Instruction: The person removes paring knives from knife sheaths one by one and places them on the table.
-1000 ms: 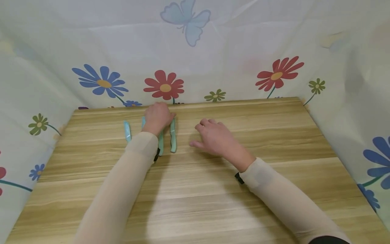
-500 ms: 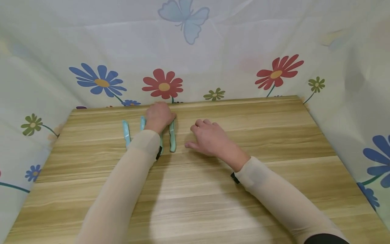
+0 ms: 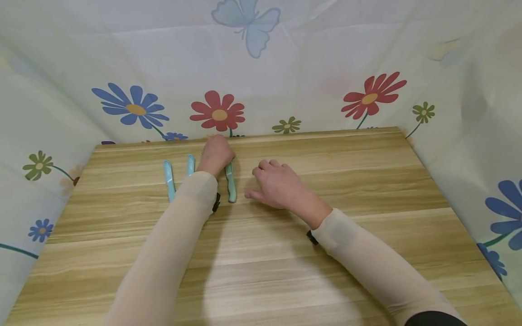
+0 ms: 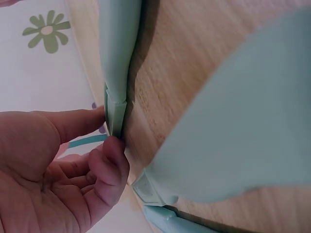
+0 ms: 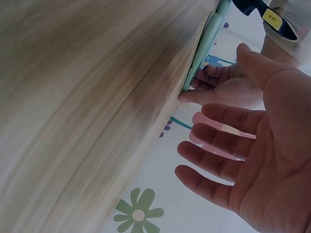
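My left hand point(image 3: 217, 154) reaches the far part of the table and pinches the far end of a mint-green knife point(image 3: 231, 185) between thumb and fingers. The knife lies with its handle toward me. In the left wrist view, the pinched end of the green knife point(image 4: 115, 116) sits between thumb and forefinger. Another green knife point(image 4: 233, 131) looms blurred beside it; my sleeve mostly covers it in the head view. My right hand point(image 3: 281, 184) is held over the table to the right of the knife, fingers relaxed and apart, holding nothing.
Two light-blue knives, one at the far left point(image 3: 168, 179) and one point(image 3: 190, 164) beside my left wrist, lie in the same row. The wooden table point(image 3: 261, 253) ends at a flower-printed sheet point(image 3: 310, 90) behind and at both sides.
My left hand has shifted slightly right, its sleeve now covering more of the second green knife. My right hand has drifted a little left. The pinched knife stays nearly in place.
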`<move>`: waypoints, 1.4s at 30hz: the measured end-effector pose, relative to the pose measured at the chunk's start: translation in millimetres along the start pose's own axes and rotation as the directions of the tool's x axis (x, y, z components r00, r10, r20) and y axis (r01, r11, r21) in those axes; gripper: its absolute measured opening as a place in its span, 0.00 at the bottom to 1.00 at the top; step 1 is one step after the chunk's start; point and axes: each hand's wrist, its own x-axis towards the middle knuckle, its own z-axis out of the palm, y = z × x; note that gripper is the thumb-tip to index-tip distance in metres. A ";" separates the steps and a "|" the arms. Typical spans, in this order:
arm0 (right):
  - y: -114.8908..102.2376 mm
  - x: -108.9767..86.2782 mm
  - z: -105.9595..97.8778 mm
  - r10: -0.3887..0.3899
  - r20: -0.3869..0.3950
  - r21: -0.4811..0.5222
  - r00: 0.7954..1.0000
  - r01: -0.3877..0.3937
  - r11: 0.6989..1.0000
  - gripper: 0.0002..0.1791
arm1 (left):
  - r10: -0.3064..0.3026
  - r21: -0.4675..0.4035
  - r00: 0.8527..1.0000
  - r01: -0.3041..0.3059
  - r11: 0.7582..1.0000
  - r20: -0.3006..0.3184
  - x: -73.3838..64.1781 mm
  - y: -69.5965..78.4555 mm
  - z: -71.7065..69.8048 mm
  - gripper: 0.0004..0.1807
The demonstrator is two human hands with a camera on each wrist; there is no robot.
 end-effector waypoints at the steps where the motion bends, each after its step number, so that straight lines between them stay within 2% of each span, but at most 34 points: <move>1: -1.0 0.8 0.1 -0.003 0.001 -0.003 1.000 0.003 1.000 0.38 | -0.004 -0.004 1.000 0.004 1.000 0.002 0.1 0.0 -0.1 0.10; 7: -8.3 6.7 3.3 -0.011 0.029 0.027 1.000 0.010 1.000 0.34 | -0.047 -0.023 0.999 0.048 0.999 0.017 -1.2 1.4 -1.4 0.11; 15: -19.9 15.8 5.8 0.044 0.058 0.094 0.997 -0.049 0.994 0.29 | -0.079 -0.019 0.996 0.080 0.997 0.039 -2.0 2.1 -2.0 0.12; 21: -27.5 23.0 11.3 0.078 0.100 0.074 0.992 -0.086 0.994 0.31 | -0.126 -0.026 0.991 0.128 0.991 0.052 -3.1 6.0 -0.7 0.11; 27: -32.8 25.0 11.3 0.079 0.102 0.051 0.992 -0.084 0.995 0.32 | -0.179 0.004 0.982 0.179 0.984 0.062 -2.4 10.8 1.9 0.15; 36: -40.3 27.8 11.2 0.067 0.101 0.046 0.993 -0.072 0.996 0.28 | -0.172 0.036 0.983 0.170 0.985 0.056 0.7 11.9 1.8 0.18; 42: -40.7 28.1 10.3 0.072 0.097 0.028 0.993 -0.075 0.997 0.25 | -0.144 0.083 0.987 0.139 0.987 0.065 -0.6 11.8 -1.1 0.19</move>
